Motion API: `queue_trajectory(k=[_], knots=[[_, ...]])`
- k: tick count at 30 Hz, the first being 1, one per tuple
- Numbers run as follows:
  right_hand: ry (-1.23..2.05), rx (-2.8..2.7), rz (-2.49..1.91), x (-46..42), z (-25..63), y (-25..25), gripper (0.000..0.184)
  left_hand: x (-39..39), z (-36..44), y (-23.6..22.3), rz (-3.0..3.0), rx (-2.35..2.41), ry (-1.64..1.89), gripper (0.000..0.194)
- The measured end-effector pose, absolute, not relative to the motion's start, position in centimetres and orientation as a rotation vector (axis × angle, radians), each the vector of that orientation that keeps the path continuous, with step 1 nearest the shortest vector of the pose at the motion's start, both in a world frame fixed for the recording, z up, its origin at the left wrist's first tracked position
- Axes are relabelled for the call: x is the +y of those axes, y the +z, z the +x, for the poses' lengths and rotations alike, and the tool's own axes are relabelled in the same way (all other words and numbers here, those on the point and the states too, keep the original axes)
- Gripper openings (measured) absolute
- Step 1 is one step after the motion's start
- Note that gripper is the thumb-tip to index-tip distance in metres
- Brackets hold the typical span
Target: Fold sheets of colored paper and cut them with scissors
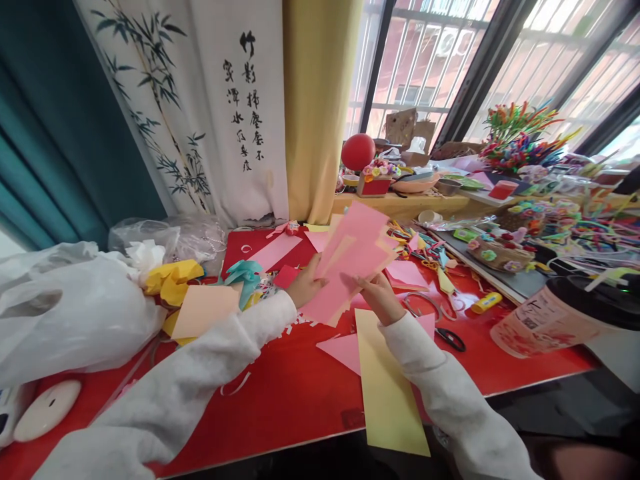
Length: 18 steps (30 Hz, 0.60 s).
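Observation:
Both hands hold up a loose bundle of pink paper sheets (353,250) above the red table (290,393), with some yellowish edges showing among them. My left hand (306,283) is closed on the left edge of the bundle. At the lower right edge, my right hand (381,295) pinches the sheets between thumb and fingers. Below my right forearm lies a long yellow paper sheet (387,393), reaching past the table's front edge. A pink paper piece (343,353) sits beside it. The black handle of a pair of scissors (451,339) shows right of my right wrist.
White plastic bags (75,320) and peach paper squares (207,310) stand at the left. On the right are a yellow glue stick (487,303) and a large lidded cup (555,317). Paper scraps and craft stems crowd the back, below a windowsill with a red balloon (358,152).

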State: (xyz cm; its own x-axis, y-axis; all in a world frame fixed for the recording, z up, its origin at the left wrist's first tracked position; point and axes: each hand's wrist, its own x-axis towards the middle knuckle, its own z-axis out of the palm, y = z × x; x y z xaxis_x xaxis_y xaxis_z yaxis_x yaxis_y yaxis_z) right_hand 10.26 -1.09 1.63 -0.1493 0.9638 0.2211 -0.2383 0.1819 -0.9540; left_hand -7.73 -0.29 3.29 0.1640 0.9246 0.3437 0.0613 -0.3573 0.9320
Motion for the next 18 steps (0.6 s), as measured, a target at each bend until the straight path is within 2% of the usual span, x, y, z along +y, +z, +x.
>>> queue_trajectory(k=[3, 8, 10, 15, 18], knots=[[1.005, -1.167, -0.790, -1.5, 9.3, 2.1, 0.040, -1.0, -6.8, 2.8, 1.640, 1.018, 1.257, 0.056], [0.771, -1.304, -0.760, -2.5, 9.0, 4.0, 0.056, -1.5, -5.5, 4.1, 1.699, 0.889, 1.345, 0.054], [0.702, -1.356, -0.746, -2.5, 9.1, 4.6, 0.068, -1.3, -5.3, 4.4, 1.663, 0.815, 1.452, 0.054], [0.871, -1.365, -0.731, -1.7, 9.5, 3.8, 0.099, -0.5, -4.9, 2.9, 1.501, 0.797, 1.465, 0.061], [0.990, -1.327, -0.767, -1.6, 9.4, 3.3, 0.109, -0.1, -4.6, 2.0, 1.469, 0.775, 1.452, 0.053]])
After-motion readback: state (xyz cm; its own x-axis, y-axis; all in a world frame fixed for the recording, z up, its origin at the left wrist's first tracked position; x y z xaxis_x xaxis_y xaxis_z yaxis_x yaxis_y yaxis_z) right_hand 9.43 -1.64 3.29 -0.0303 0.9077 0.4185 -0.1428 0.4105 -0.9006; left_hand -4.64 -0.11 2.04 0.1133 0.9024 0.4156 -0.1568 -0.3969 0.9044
